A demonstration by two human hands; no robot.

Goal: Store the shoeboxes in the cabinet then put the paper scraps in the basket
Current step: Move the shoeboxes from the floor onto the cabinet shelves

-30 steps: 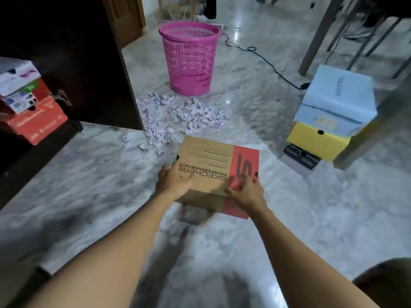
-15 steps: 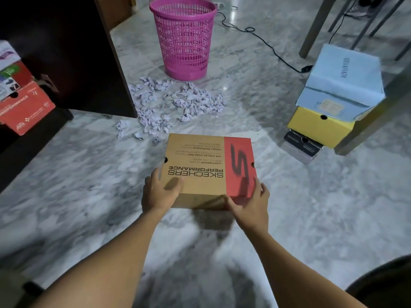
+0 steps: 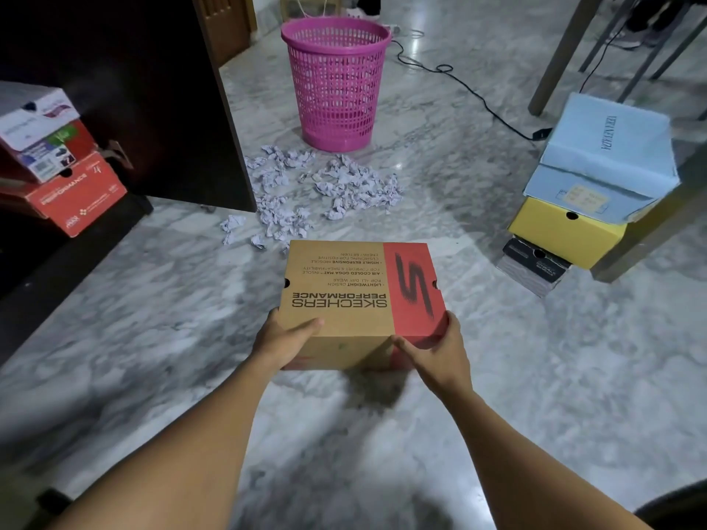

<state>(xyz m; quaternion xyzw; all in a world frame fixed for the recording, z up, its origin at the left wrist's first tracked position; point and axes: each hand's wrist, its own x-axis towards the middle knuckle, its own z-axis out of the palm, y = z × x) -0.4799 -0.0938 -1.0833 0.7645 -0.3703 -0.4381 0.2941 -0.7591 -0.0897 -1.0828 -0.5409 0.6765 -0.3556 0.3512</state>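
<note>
A brown and red Skechers shoebox (image 3: 344, 292) is held level above the marble floor. My left hand (image 3: 283, 342) grips its near left corner and my right hand (image 3: 436, 350) grips its near right corner. Crumpled paper scraps (image 3: 306, 189) lie in a heap on the floor just beyond the box. Behind them stands a pink plastic basket (image 3: 336, 86). At the left, the dark cabinet (image 3: 114, 89) is open, with a red shoebox (image 3: 76, 200) and a white shoebox (image 3: 38, 128) stacked inside.
At the right a stack of shoeboxes sits on the floor: light blue (image 3: 604, 154) on yellow (image 3: 566, 231) on black (image 3: 531, 265). A wooden table leg (image 3: 642, 227) slants beside the stack. A black cable (image 3: 478, 97) runs across the floor behind the basket.
The box has come level and moved nearer to me. Both hands shifted from its top face down to its near corners.
</note>
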